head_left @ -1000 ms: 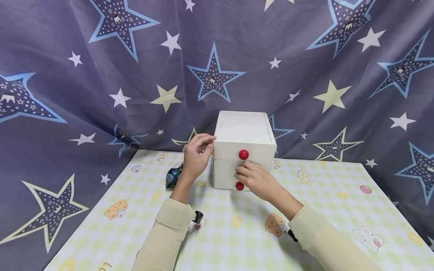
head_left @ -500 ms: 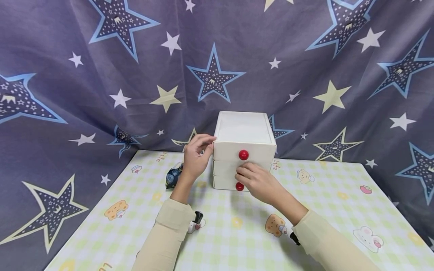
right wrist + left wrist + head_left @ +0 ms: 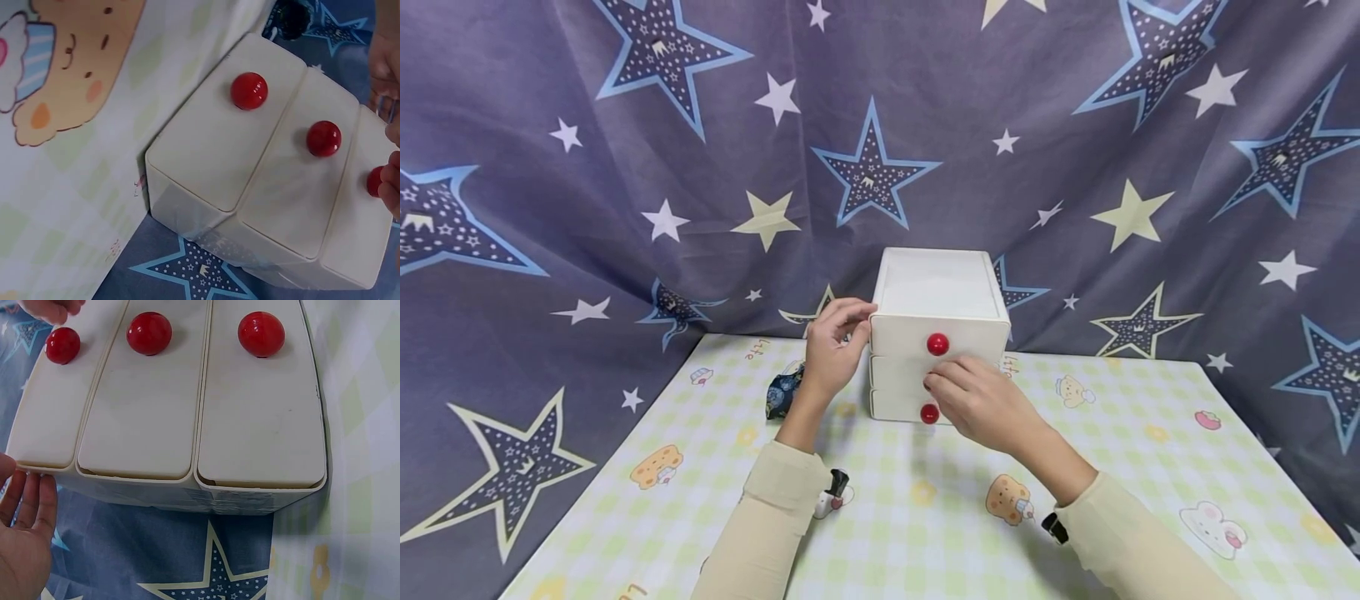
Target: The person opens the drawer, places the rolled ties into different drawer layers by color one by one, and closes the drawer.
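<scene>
Directly ahead of both hands, at the back of the counter, stands a white drawer box with three stacked drawers, each fronted by a round red knob. The right hand is nearer the fronts: its curled fingers sit over the middle drawer, hiding that knob in the head view, with the top knob just above the grip and the bottom knob just below. Whether the fingers actually pinch the hidden knob cannot be told; the right wrist view only shows fingertips at one knob. The left hand braces the box's left upper edge, fingers curled onto the corner. All three drawers look pushed in, so their contents are hidden. Left of the grip lies a dark patterned pouch.
</scene>
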{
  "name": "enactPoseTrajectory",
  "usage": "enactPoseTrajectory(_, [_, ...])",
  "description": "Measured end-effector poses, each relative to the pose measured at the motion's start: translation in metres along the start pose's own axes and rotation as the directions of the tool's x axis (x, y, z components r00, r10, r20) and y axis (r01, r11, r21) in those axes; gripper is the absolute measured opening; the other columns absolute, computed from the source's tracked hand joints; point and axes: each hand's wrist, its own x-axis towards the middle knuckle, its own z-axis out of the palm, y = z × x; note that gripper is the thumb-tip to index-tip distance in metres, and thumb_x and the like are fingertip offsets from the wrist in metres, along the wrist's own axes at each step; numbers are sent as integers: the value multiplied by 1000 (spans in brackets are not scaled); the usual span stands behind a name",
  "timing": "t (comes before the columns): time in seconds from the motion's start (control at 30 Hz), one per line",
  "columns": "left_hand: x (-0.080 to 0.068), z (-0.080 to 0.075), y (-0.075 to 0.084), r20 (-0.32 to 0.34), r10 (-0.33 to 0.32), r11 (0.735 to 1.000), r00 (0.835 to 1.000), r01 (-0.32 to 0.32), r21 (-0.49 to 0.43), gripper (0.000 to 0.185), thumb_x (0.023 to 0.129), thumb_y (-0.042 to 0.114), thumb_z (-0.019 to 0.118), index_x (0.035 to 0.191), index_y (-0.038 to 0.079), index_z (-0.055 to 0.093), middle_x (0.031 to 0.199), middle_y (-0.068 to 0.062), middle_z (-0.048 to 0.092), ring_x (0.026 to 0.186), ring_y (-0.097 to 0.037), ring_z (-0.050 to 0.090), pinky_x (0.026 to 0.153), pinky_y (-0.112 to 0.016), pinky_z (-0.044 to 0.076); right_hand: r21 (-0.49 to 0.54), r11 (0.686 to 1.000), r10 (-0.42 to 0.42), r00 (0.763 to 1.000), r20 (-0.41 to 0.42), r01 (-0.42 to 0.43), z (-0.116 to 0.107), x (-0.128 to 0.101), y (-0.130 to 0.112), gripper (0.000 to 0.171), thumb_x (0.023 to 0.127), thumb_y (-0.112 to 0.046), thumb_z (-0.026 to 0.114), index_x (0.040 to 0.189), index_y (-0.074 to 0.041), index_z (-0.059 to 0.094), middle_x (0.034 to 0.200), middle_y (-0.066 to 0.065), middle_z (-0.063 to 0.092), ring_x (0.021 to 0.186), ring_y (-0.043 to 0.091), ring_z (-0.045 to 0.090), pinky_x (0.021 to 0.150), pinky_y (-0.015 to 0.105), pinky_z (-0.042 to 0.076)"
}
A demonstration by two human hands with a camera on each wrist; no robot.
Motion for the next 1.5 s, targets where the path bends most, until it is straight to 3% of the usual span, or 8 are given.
enactPoseTrajectory(0.33, [0, 0, 1, 1, -7, 1000, 1000, 7, -7, 20, 90, -20, 59, 109, -21, 67, 111, -36, 60, 100, -45, 64, 89, -37, 61, 73, 992, 114, 989, -97, -108, -13, 0, 7, 25, 87, -4, 74, 111, -1, 72, 106, 10, 71, 93, 30, 64, 81, 41, 57])
enactPoseTrajectory(0.63, [0, 1, 1, -8, -6, 1000, 1000, 6, 1, 20, 90, -20, 59, 108, -20, 68, 110, -35, 61, 99, -45, 64, 89, -42, 61, 115, 965, 253, 950, -183, -235, -27, 1, 17, 29, 87, -3, 76, 115, 2, 71, 109, 14, 70, 99, 32, 64, 87, 43, 58])
enactPoseTrajectory(0.87, [0, 1, 1, -1, -4, 1000, 1000, 4, -3, 20, 90, -20, 59, 109, -20, 67, 111, -35, 61, 100, -44, 64, 89, -48, 60, 136, 933, 357, 902, -244, -332, -33, -3, 29, 34, 85, -1, 77, 119, 1, 70, 111, 14, 69, 97, 32, 63, 82, 46, 57])
enactPoseTrajectory(1.2, [0, 1, 0, -2, -9, 1000, 1000, 9, 5, 20, 90, -20, 59, 108, -20, 68, 111, -35, 61, 100, -44, 65, 89, -49, 60, 192, 872, 489, 825, -284, -451, -32, -17, 45, 32, 87, -3, 76, 118, 3, 70, 112, 18, 69, 101, 35, 62, 87, 47, 54])
enactPoseTrajectory(1.37, [-2, 2, -20, -5, -18, 1000, 1000, 18, -3, 21, 92, -17, 61, 111, -17, 69, 113, -32, 62, 102, -42, 65, 90, -46, 60, 259, 831, 554, 776, -302, -493, -24, -26, 52, 36, 85, -1, 78, 120, 2, 71, 111, 18, 69, 96, 34, 65, 85, 44, 56])
enactPoseTrajectory(1.5, [-4, 1, -34, -12, -18, 1000, 1000, 18, -12, 21, 93, -13, 62, 112, -12, 71, 114, -25, 63, 102, -35, 66, 91, -34, 60, 331, 789, 606, 742, -287, -517, -18, -30, 55, 37, 86, -1, 79, 122, 0, 72, 114, 15, 70, 97, 33, 68, 90, 30, 56])
